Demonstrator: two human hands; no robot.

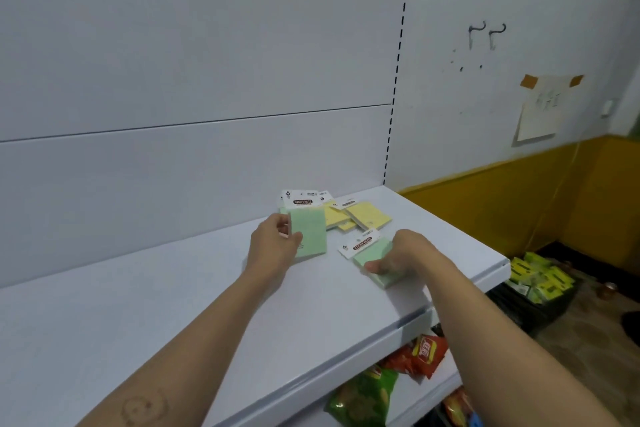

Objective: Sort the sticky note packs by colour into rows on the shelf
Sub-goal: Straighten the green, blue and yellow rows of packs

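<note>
My left hand [273,243] grips a green sticky note pack [309,231] by its left edge, held tilted just above the white shelf [173,305]. A second green pack [371,255] with a white header card lies on the shelf, and my right hand [398,258] holds its near right side with the thumb on top. Behind them, against the back panel, lies a loose pile of yellow packs [367,215] and white header cards [304,198].
The shelf's right edge [498,267] ends close to the packs. Snack bags [422,354] lie on the lower shelf below the front edge. A dark crate of green-yellow packets [540,279] stands on the floor to the right.
</note>
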